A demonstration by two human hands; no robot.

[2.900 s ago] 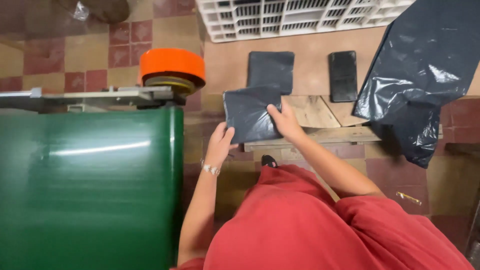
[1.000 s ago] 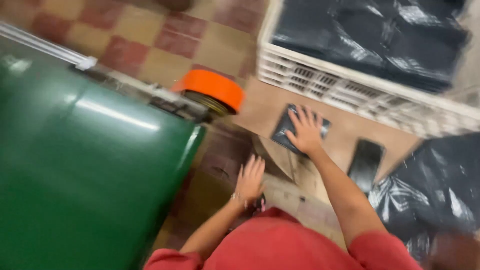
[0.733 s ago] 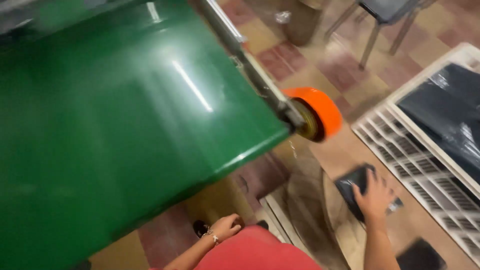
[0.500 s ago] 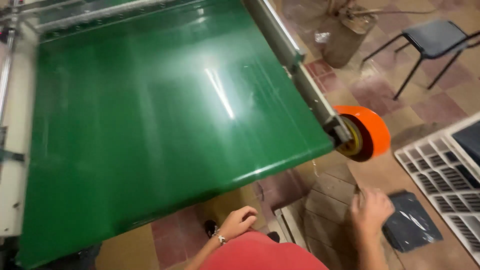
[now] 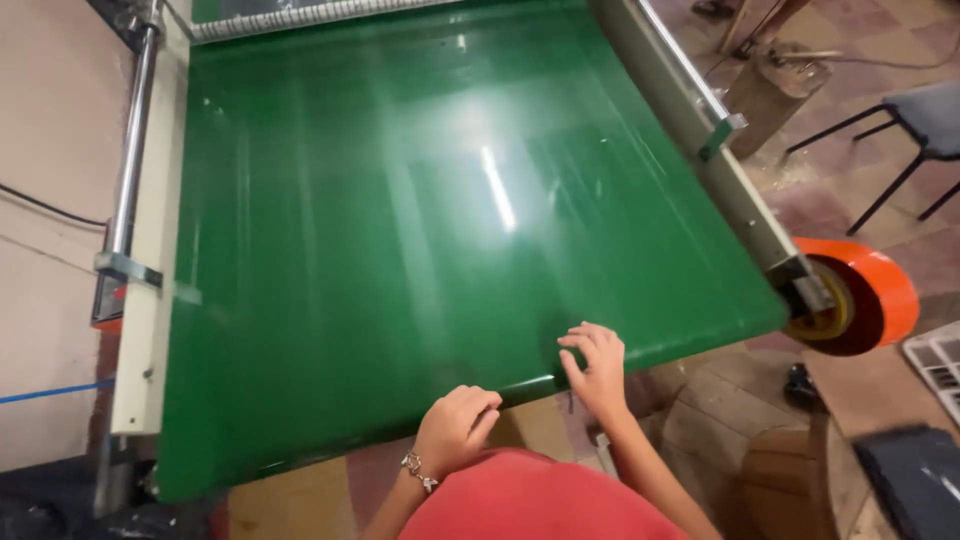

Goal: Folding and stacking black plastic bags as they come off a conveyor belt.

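1. Nearest the camera is the person's red garment (image 5: 530,500), from which both forearms reach forward to the near edge of the green conveyor belt (image 5: 400,230).
2. The left hand (image 5: 458,425), with a bracelet (image 5: 418,472) at the wrist, has its fingers curled loosely inward at the belt's lip; they appear to rest on or just under the edge, and no object shows inside them.
3. The right hand (image 5: 598,368) lies a little farther up and to the right, its fingers spread moderately and bent, their tips touching the belt surface just above the edge; it holds nothing.
4. The belt runs away from both hands, its long axis going from the near edge toward the top of the view, so the surface lies directly ahead of the fingertips. The right hand is the one farther onto it.
5. Right of the belt's near corner sits an orange roll (image 5: 862,295) on the side rail (image 5: 700,130).
6. Farther right a dark chair (image 5: 915,130) stands on the tiled floor (image 5: 860,60)
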